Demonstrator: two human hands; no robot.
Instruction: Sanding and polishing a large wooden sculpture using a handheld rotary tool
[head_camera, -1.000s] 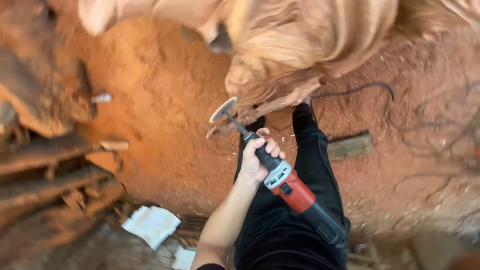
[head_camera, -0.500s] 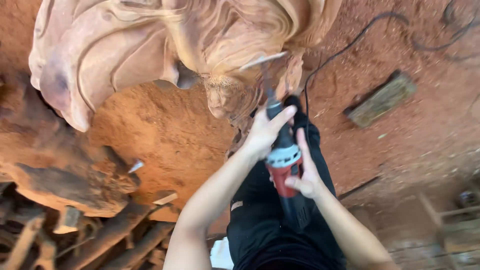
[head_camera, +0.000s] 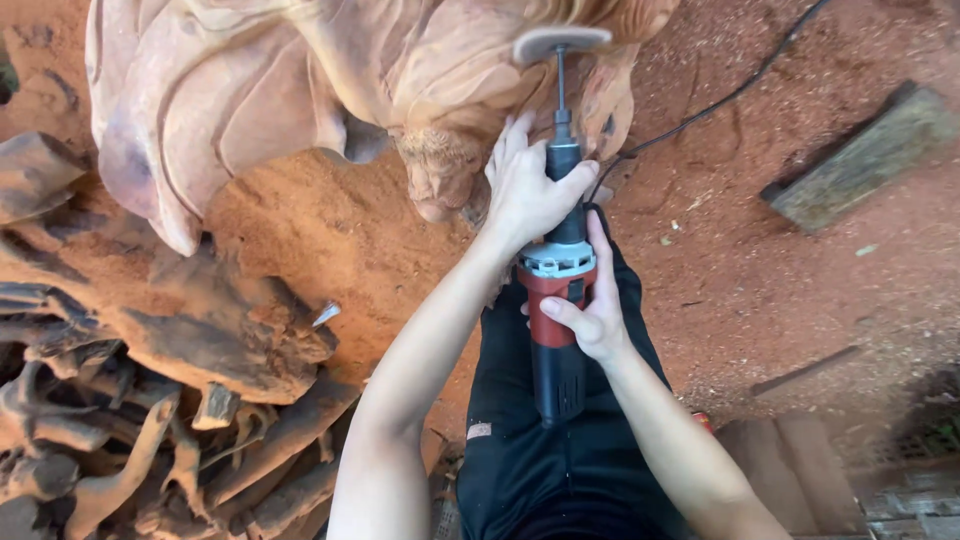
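the biggest thing in view is the pale reddish wooden carving (head_camera: 300, 90), filling the top of the frame with its smooth folded curves, its lower edge hanging above ground thick with red sawdust (head_camera: 760, 290). below and to the left sprawls a tangle of dark gnarled roots (head_camera: 150, 400), dusted the same red. the person's black trousers (head_camera: 560, 450) run down the middle bottom. off to the upper right a weathered wooden block (head_camera: 860, 160) lies flat on the dirt, well apart from the work, and a thin black cable (head_camera: 720, 100) snakes across the ground toward the carving. the red and black die grinder (head_camera: 556, 300) stands nearly upright in the centre, its long shaft rising to a flat grey disc (head_camera: 560, 42) that sits against the carving's underside (whether it actually touches the wood cannot be told). the left hand (head_camera: 530, 190) is wrapped around the grinder's black neck, fingers closed on it, knuckles close to the wood. the right hand (head_camera: 590, 310) grips the red body lower down, thumb laid across the front.
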